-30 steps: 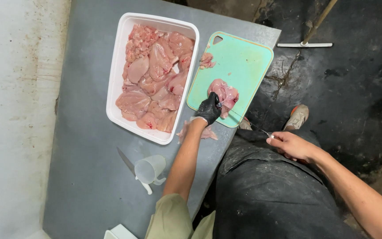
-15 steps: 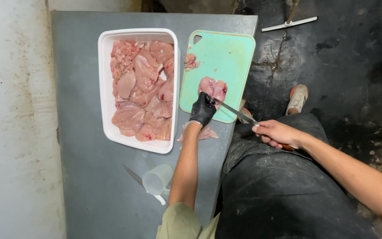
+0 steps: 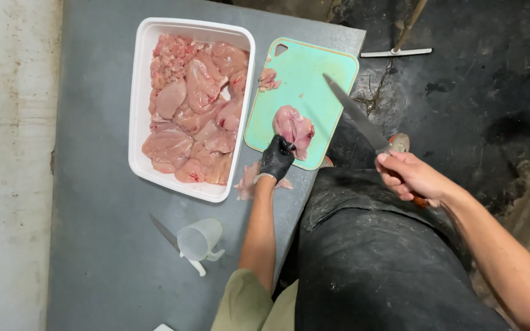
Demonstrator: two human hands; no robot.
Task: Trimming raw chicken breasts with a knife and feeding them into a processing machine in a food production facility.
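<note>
My left hand, in a black glove, grips the near edge of a raw chicken piece lying on a green cutting board. My bare right hand is closed around the handle of a long knife. Its blade points up and away over the board's right edge, above the meat and not touching it. A small meat scrap lies at the board's far left corner. More scraps sit on the table just behind my left wrist.
A white tray full of raw chicken pieces stands left of the board on a grey table. A clear plastic jug and a second knife lie near the front. A dark wet floor with a squeegee is on the right.
My right hand has lifted the knife from low beside the meat up over the board's right edge. My left hand still holds the chicken piece. The view has shifted closer.
</note>
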